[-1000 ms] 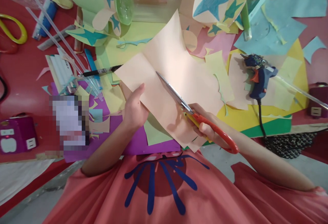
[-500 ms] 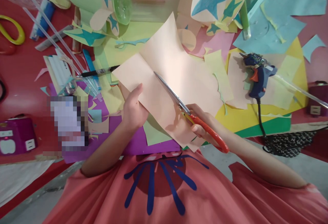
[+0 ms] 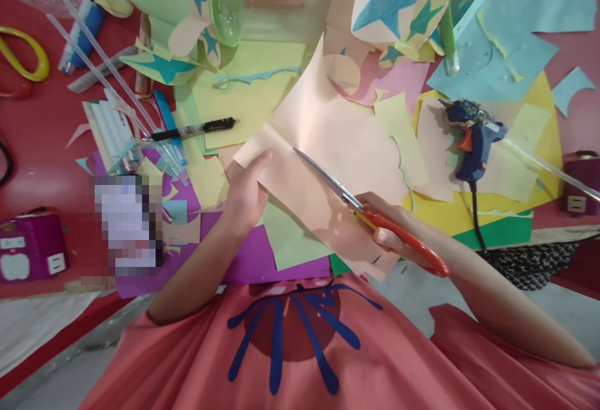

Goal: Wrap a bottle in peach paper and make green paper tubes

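Note:
My left hand [image 3: 248,191] is closed on the left edge of a pale peach sheet of paper [image 3: 356,141], thumb on top. The sheet is bent, with a strip turned up between my hand and the blades. My right hand [image 3: 387,225] grips the red handles of a pair of scissors [image 3: 328,179], whose long metal blades point up and left across the paper. The blades look closed or nearly so, with their tip at the fold line. Part of the handle is hidden by my fingers. Under the paper lies a light green sheet [image 3: 290,241].
A blue glue gun [image 3: 478,141] lies at the right on paper pieces. To the left are a black pen [image 3: 197,129], a blurred-out phone [image 3: 126,225] and yellow-handled scissors [image 3: 28,54]. Star-decorated paper [image 3: 387,0] and a green plastic bottle piece [image 3: 226,9] stand at the back.
The scissors and my right hand have shifted right and slightly down, with the blades closing up. The paper has moved the same way, uncovering more of the pen. My left hand has barely moved.

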Demonstrator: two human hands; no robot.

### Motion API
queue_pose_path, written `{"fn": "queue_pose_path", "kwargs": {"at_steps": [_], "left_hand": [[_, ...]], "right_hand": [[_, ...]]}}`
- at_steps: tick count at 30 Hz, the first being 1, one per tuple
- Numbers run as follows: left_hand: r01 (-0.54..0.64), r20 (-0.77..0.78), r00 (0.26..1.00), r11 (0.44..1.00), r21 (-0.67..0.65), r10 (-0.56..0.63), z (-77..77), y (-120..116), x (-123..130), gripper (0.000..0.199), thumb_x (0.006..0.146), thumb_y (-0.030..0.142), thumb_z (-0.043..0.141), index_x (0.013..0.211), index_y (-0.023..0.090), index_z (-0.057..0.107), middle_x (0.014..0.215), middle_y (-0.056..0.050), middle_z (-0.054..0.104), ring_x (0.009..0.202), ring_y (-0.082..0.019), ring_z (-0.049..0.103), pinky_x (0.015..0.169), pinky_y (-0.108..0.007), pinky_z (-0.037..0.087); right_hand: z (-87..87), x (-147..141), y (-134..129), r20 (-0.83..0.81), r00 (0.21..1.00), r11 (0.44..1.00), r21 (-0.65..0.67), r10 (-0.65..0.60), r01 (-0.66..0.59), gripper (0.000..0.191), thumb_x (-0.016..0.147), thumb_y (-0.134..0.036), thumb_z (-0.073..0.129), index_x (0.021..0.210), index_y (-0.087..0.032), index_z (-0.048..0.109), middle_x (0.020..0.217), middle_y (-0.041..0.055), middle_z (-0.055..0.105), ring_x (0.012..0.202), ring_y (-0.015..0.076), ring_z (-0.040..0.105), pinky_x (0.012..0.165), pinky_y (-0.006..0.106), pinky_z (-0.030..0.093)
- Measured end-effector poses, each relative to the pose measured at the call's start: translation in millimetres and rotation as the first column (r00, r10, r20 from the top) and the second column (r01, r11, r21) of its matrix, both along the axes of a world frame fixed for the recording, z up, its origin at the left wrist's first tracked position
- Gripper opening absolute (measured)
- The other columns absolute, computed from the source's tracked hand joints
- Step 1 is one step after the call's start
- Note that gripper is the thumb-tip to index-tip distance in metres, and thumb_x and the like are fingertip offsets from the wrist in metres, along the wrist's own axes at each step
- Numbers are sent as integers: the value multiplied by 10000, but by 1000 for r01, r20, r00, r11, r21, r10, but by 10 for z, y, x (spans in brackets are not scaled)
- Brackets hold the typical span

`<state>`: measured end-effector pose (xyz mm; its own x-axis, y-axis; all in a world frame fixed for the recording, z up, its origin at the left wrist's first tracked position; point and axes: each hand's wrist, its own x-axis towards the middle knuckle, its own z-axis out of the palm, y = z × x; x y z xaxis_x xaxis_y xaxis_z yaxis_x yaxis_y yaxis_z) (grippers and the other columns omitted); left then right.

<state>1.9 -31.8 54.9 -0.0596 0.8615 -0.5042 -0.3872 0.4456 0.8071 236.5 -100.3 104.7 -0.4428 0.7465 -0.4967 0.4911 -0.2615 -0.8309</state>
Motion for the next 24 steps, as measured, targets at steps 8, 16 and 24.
{"fn": "queue_pose_path", "kwargs": {"at_steps": [8,16,24], "left_hand": [[80,-256,966,974,212,-24,-96,-110,-15,336,798,423,659,1049,200,676,1032,-36,724,1131,-246,629,911,-292,523],[166,-441,897,956,244,-43,-70,-121,-51,336,828,430,614,1025,170,692,930,-43,725,923,-217,673,788,-265,530],[170,-446,894,951,257,-40,-96,-140,-61,319,815,419,626,1056,218,681,892,-17,709,832,-179,658,782,-268,517]], "right_hand": [[3,4,-18,-78,997,1000,-3,26,-26,673,834,-768,321,1156,-186,423,651,-53,410,534,93,392,518,246,323],[-43,23,53,-140,985,994,-34,103,-108,662,839,-760,330,1162,-187,406,681,-39,437,542,94,392,493,240,319],[18,-91,83,-137,988,992,-97,72,-86,727,815,-794,306,1170,-165,395,658,-43,409,542,104,377,482,253,303]]}}
